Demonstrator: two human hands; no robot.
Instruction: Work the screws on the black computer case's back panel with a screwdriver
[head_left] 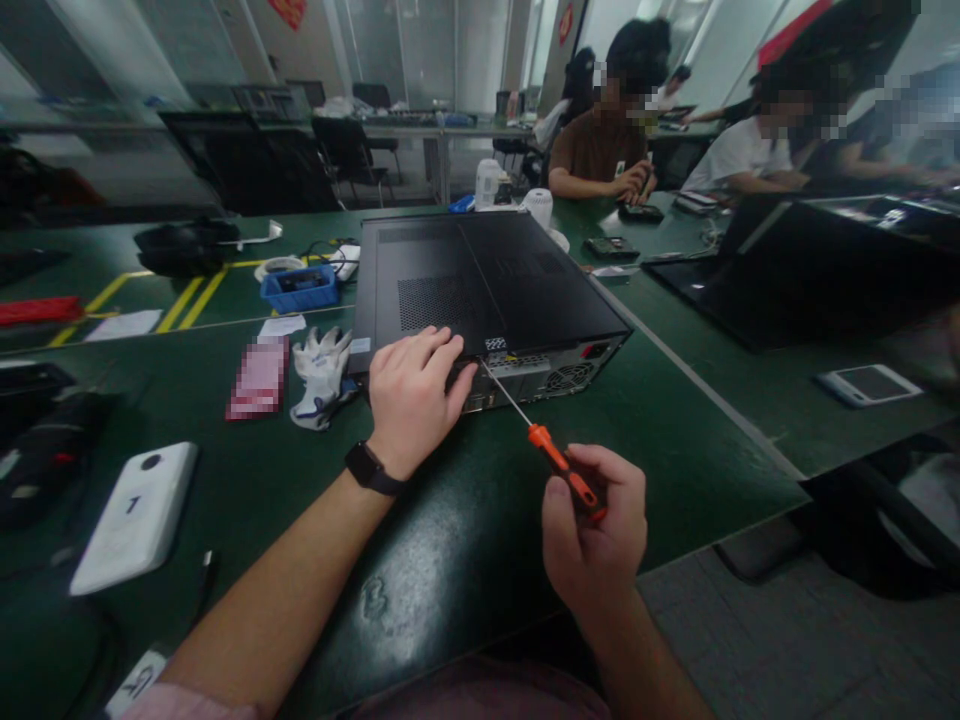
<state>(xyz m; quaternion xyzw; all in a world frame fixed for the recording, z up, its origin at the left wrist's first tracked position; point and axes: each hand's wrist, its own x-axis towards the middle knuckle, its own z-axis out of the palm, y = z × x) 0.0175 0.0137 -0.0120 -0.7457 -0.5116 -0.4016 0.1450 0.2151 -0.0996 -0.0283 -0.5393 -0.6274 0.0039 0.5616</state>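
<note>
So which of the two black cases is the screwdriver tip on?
The middle case, under the left hand; the screwdriver tip meets its rear edge. The other case lies apart at right.

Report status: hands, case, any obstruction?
Left hand flat on computer case rear edge. Right hand grips screwdriver, tip at case's back panel. Gloves beside case, clear of tip.

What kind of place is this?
Likely an electronics repair or assembly workshop: long green work tables, a black computer case lying flat under the left hand, the right hand holding an orange screwdriver to its rear panel, and other people handling devices nearby.
</note>
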